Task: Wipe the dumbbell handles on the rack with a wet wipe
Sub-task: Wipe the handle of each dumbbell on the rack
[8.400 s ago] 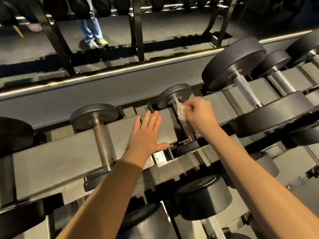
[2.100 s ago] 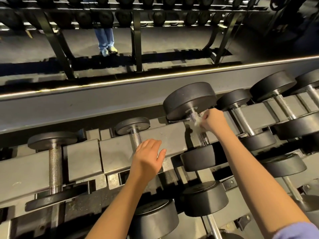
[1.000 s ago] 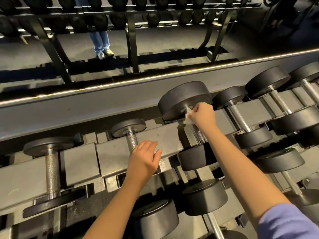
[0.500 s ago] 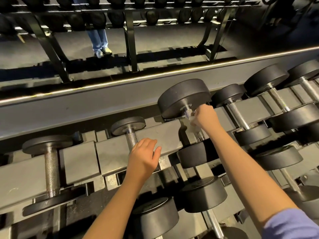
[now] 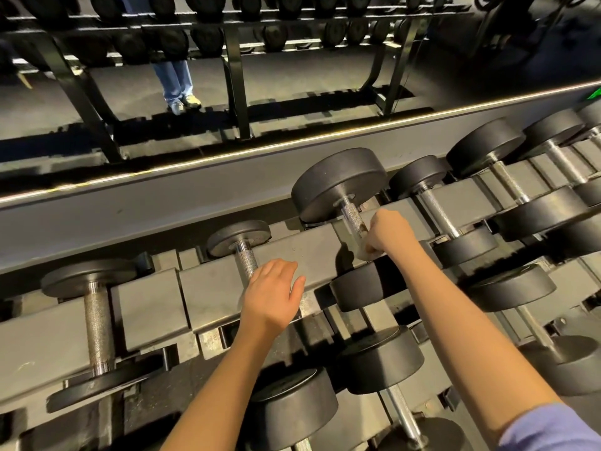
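A grey metal rack (image 5: 146, 307) carries a row of black dumbbells with knurled steel handles. My right hand (image 5: 388, 232) grips a white wet wipe (image 5: 364, 252) wrapped round the lower end of the handle (image 5: 353, 219) of a large dumbbell (image 5: 338, 182), close to its near head. The upper part of that handle shows bare. My left hand (image 5: 271, 294) rests on the rack's flat plate with loosely bent fingers, covering the lower part of a small dumbbell's handle (image 5: 247, 263).
More dumbbells sit to the left (image 5: 96, 320) and right (image 5: 435, 211) on the same tier, and others lie on the lower tier (image 5: 379, 359). Beyond the rack's back rail stands another rack (image 5: 234, 76) and a person's legs in jeans (image 5: 175, 79).
My right hand has slid with the wipe down the large dumbbell's handle, from near the far head to the near end. The left hand has stayed in place.
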{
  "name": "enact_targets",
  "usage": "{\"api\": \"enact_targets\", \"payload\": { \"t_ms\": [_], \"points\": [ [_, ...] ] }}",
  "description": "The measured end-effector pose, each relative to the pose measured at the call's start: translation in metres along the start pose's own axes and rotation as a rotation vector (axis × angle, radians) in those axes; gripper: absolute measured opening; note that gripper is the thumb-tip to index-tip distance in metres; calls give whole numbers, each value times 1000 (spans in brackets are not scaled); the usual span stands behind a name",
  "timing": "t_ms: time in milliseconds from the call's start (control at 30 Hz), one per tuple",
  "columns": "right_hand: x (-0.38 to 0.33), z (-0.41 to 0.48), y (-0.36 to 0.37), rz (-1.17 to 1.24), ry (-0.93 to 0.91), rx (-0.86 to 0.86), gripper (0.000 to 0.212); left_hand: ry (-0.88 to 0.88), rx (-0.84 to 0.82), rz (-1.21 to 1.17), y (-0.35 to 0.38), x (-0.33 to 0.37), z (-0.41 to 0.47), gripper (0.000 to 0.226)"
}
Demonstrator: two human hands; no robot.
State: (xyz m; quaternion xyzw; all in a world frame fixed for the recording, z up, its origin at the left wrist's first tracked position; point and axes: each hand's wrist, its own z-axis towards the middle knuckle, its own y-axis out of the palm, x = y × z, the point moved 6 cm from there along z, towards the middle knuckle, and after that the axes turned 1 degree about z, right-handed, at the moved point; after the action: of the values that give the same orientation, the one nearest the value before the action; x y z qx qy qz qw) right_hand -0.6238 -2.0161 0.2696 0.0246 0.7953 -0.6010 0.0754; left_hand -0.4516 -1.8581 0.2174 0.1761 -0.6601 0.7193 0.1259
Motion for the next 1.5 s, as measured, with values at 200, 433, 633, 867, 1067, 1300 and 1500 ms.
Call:
{"api": "enact_targets", "payload": {
  "t_ms": [200,433,633,867,1067,1300,1500],
  "points": [
    [1,-23,-23,332,-54,244,7,128,52,99,-6,13,-6,51],
    [31,-72,-33,659,-105,425,16,233,103,131,-7,22,-16,36],
    [60,-116,-33,886,-55,558,7,384,89,105,20,49,-52,35],
    [112,-158,27,936,-3,486,15,408,-153,137,88,87,-90,42],
    [169,-180,102,954,51,300,20,386,-266,221,160,91,-117,42],
    [231,-196,198,845,80,159,15,358,-214,256,202,116,-116,62],
    [252,-191,260,821,119,28,9,389,-196,282,229,106,-116,74]
  ]
}}
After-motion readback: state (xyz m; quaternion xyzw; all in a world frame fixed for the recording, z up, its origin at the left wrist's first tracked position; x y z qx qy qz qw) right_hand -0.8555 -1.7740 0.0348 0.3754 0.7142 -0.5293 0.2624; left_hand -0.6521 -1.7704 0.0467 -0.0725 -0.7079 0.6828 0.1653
